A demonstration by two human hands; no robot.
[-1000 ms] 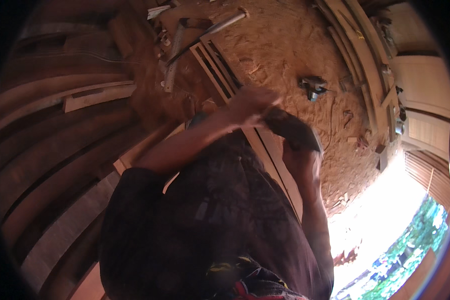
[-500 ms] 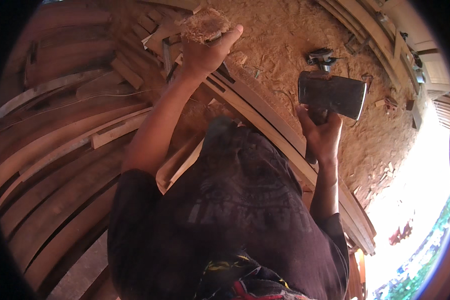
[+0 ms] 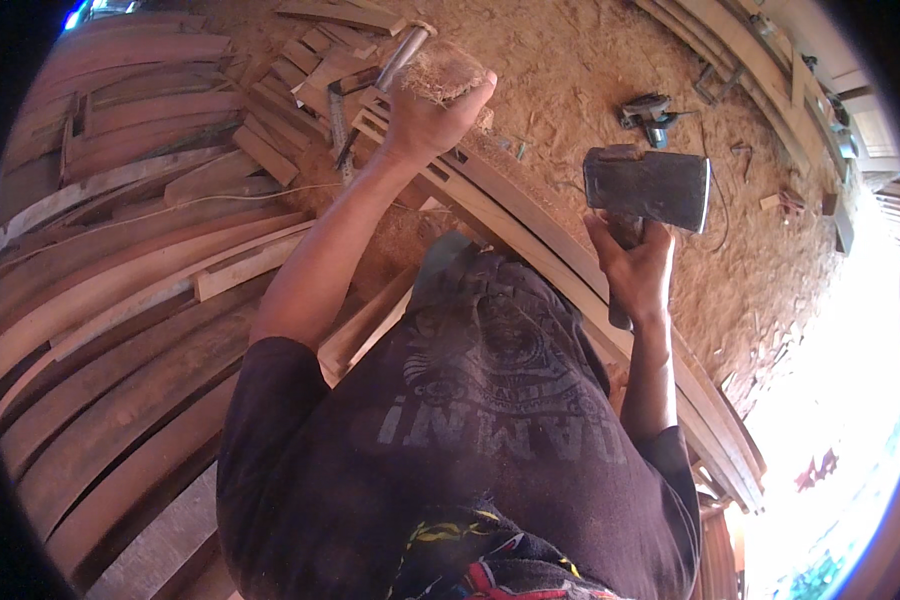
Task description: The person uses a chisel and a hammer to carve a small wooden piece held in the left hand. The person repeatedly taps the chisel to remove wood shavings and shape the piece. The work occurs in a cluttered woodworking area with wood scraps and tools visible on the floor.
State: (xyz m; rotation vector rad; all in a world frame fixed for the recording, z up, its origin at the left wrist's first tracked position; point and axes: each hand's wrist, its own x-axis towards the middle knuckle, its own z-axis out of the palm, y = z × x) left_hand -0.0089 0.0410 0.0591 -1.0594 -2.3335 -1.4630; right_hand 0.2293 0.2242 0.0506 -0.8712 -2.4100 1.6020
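My left hand point(image 3: 432, 122) is closed around an upright chisel with a frayed, mushroomed wooden handle end point(image 3: 445, 76); its blade is hidden below my fist. It is over the far end of a long wooden beam point(image 3: 530, 235), where dark slots are cut into the wood. To the right, my right hand point(image 3: 638, 265) grips a hatchet point(image 3: 650, 188) by its short handle. The broad dark head is raised, its pale cutting edge facing right, and the handle's lower end shows below my palm.
Long planks point(image 3: 140, 330) lie stacked on the left. A metal rod point(image 3: 405, 58) shows beyond my left hand, near short wood offcuts point(image 3: 315, 65). On the shaving-covered floor point(image 3: 540, 60) lies a dark power tool point(image 3: 650, 115). More boards point(image 3: 735, 60) line the far right.
The view has shifted slightly, and the metal rod now shows beside the frayed handle end. The hatchet sits a little further left and remains raised. Both hands keep their grip.
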